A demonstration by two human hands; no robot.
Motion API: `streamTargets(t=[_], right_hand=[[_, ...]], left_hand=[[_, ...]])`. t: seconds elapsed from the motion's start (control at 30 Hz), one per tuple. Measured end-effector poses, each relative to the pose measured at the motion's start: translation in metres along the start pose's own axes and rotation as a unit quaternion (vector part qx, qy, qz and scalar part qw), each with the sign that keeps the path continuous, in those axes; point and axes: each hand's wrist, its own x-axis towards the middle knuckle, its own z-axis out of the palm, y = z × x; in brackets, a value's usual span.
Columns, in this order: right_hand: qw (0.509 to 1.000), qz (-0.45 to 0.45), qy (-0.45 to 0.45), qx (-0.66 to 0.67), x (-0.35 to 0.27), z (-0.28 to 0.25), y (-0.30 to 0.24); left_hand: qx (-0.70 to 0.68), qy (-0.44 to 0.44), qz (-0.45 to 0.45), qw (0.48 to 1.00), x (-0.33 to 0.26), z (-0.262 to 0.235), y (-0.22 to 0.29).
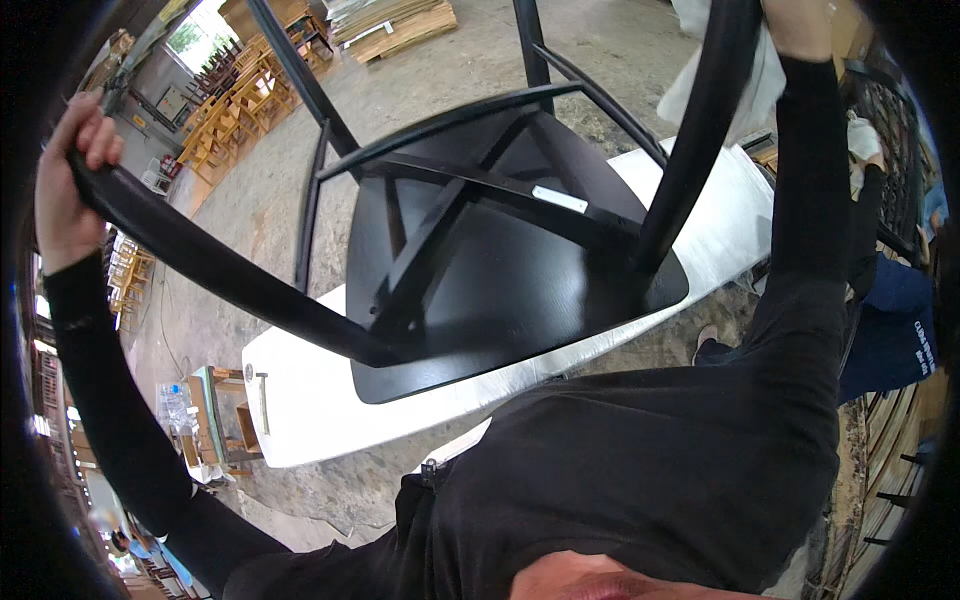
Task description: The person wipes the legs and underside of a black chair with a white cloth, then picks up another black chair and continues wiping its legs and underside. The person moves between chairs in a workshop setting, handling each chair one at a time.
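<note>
A black wooden chair [500, 260] lies upside down on a white table [300, 410], its seat underside with crossed braces facing me. My left hand [68, 175] is closed around the end of one chair leg [220, 270] at the far left. At the top right, my right hand [800, 25] grips another leg [700, 130] near its end; only part of that hand shows. Both my arms are in black sleeves.
Stacks of light wooden chairs [235, 100] stand at the back left, and flat boards [395, 25] lie on the concrete floor at the top. A small wooden stand [215, 420] sits left of the table. Another person in blue [895, 330] is at the right.
</note>
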Motion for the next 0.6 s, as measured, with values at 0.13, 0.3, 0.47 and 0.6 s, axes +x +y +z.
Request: streamTargets(t=[0.13,0.3,0.47,0.6], right_hand=[[0.997,0.013,0.065,0.05,-0.065,-0.022,-0.041],[0.999,-0.022,0.029,-0.013,-0.117,-0.077,-0.078],[0.998,0.038,0.026,-0.053,-0.185,-0.118,-0.124],[0.989,0.128,0.069,-0.014,-0.215,-0.119,-0.169]], left_hand=[[-0.028,0.005,0.004,1.0,-0.088,0.024,-0.007],[-0.014,0.049,0.027,0.998,-0.18,0.034,0.001],[-0.077,0.06,0.072,0.993,-0.278,0.052,-0.009],[-0.075,0.122,0.126,0.982,-0.322,0.073,-0.017]])
